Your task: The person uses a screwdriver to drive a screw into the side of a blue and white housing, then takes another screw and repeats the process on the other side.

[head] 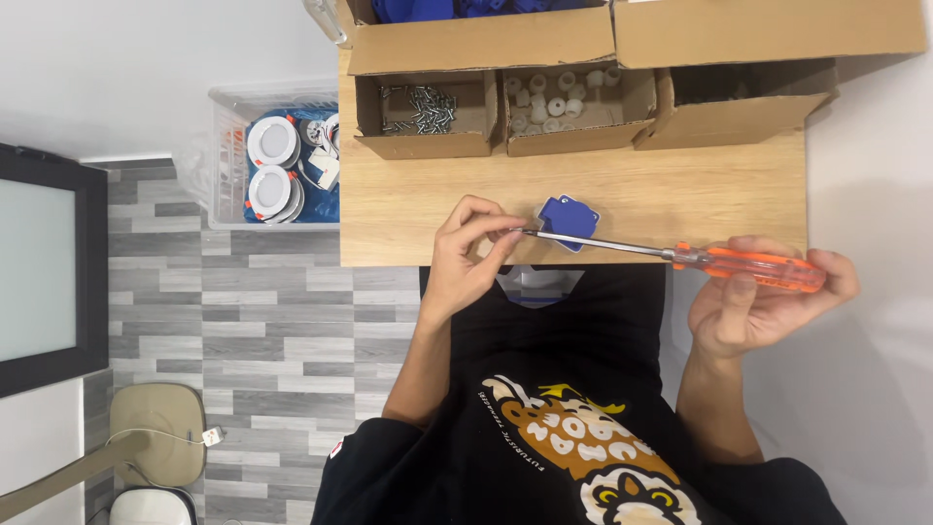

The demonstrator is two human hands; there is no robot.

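My right hand [753, 303] grips the orange handle of a long screwdriver [746, 263], whose metal shaft points left across the table's front edge. My left hand [473, 251] pinches something small at the shaft's tip, probably a screw; it is too small to tell. A small blue plastic part [569, 220] lies on the wooden table [680, 194] just behind the shaft, right of my left hand's fingers.
Three open cardboard boxes stand at the table's back: one with screws [420, 107], one with white plastic pieces [559, 99], one that looks dark inside [739, 102]. A larger carton [486, 39] holds blue parts. A clear bin [277, 160] with round white lamps stands left of the table.
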